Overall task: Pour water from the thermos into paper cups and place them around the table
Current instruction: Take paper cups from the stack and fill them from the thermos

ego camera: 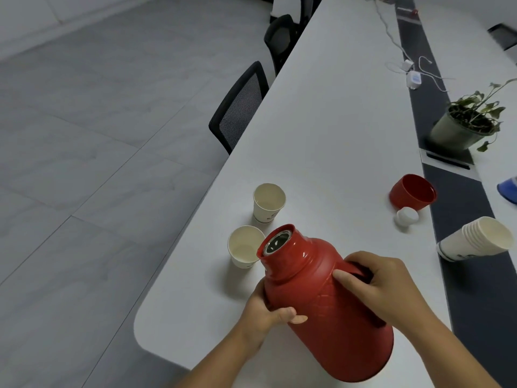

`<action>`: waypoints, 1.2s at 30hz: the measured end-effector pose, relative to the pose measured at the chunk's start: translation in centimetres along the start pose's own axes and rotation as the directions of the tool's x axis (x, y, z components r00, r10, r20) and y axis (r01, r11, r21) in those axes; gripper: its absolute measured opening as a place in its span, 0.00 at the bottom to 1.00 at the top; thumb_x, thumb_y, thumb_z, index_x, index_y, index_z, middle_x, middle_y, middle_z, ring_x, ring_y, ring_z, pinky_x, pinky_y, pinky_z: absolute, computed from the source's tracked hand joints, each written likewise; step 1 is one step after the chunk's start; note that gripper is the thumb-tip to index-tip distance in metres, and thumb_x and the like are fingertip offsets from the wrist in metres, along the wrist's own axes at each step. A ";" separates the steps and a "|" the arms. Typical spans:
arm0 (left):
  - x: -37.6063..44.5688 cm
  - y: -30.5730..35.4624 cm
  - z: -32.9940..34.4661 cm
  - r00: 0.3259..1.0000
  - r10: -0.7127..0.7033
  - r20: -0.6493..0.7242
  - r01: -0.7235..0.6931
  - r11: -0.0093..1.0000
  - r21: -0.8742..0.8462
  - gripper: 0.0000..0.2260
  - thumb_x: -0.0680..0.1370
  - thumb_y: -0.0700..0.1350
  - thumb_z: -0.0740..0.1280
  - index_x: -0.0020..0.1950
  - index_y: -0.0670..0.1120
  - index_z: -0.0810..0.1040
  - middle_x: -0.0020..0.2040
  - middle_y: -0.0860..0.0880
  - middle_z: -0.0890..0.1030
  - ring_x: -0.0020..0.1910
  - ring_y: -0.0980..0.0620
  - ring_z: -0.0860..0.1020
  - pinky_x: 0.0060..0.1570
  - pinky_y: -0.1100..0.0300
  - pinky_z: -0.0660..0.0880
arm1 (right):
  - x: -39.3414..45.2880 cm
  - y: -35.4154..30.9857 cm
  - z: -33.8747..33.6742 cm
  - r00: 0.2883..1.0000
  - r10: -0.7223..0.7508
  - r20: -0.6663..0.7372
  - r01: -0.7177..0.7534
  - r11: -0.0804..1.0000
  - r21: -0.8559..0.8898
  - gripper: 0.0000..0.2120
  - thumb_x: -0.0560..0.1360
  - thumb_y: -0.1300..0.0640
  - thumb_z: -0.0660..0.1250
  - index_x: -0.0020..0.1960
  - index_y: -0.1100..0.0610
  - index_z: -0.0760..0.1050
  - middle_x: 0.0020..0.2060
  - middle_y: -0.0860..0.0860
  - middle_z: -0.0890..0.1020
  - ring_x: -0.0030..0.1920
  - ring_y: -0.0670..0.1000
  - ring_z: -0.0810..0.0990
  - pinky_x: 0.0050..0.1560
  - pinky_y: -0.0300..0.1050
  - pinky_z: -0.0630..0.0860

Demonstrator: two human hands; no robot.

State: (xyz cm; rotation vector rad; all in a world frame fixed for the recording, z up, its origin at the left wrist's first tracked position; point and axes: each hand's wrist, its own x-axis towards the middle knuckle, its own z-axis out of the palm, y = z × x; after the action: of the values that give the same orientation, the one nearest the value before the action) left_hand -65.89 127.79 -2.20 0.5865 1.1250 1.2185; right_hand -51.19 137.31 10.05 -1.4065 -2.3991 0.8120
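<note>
I hold a red thermos tilted to the left, its open mouth beside the rim of the nearer paper cup. My right hand grips the thermos handle. My left hand holds the body from the left side. A second paper cup stands upright just beyond the first. Both cups sit near the left edge of the white table. I cannot tell whether water is flowing. A stack of paper cups lies on its side at the right.
The thermos's red cap and a small white stopper lie to the right. A potted plant, cables and a charger sit along the dark centre strip. Black chairs stand at the table's left edge. A blue object shows at the far right.
</note>
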 end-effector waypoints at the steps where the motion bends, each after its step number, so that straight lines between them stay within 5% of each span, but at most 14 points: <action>1: 0.0 0.0 0.0 1.000 0.008 -0.001 -0.008 1.000 -0.010 0.46 0.46 0.55 0.80 0.60 0.43 0.68 0.52 0.45 0.80 0.49 0.52 0.82 0.44 0.61 0.78 | 0.1 -0.1 0.0 1.000 0.000 0.002 0.000 1.000 -0.011 0.03 0.68 0.55 0.71 0.37 0.52 0.78 0.28 0.41 0.78 0.33 0.44 0.78 0.40 0.31 0.70; 9: 0.1 -0.3 -0.1 1.000 0.008 0.000 -0.008 0.998 -0.057 0.49 0.43 0.61 0.80 0.58 0.42 0.69 0.52 0.42 0.80 0.47 0.51 0.82 0.43 0.61 0.78 | 0.6 -0.8 0.2 0.999 0.040 0.030 -0.038 0.998 -0.055 0.07 0.69 0.53 0.70 0.41 0.57 0.79 0.33 0.51 0.82 0.36 0.48 0.79 0.39 0.42 0.74; 29: 0.6 -0.3 -0.7 1.000 0.002 -0.016 -0.004 0.993 -0.118 0.46 0.43 0.61 0.80 0.55 0.43 0.72 0.47 0.48 0.83 0.46 0.53 0.82 0.42 0.62 0.78 | 1.9 -1.3 0.8 0.993 0.080 0.086 -0.073 0.994 -0.084 0.04 0.69 0.53 0.69 0.37 0.50 0.75 0.32 0.47 0.80 0.35 0.43 0.77 0.35 0.33 0.70; 36: 0.4 -0.2 -0.4 0.999 -0.019 -0.026 0.016 0.994 -0.108 0.47 0.42 0.63 0.79 0.55 0.44 0.71 0.51 0.42 0.80 0.50 0.47 0.80 0.50 0.57 0.78 | 2.0 -1.3 0.7 0.991 0.086 0.102 -0.074 0.991 -0.109 0.05 0.70 0.52 0.68 0.37 0.50 0.75 0.32 0.48 0.80 0.35 0.44 0.77 0.34 0.34 0.69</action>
State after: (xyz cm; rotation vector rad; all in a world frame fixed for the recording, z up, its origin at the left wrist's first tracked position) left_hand -66.20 128.05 -2.72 0.4788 1.0780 1.2671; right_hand -53.49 138.25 10.09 -1.5454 -2.5135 0.8100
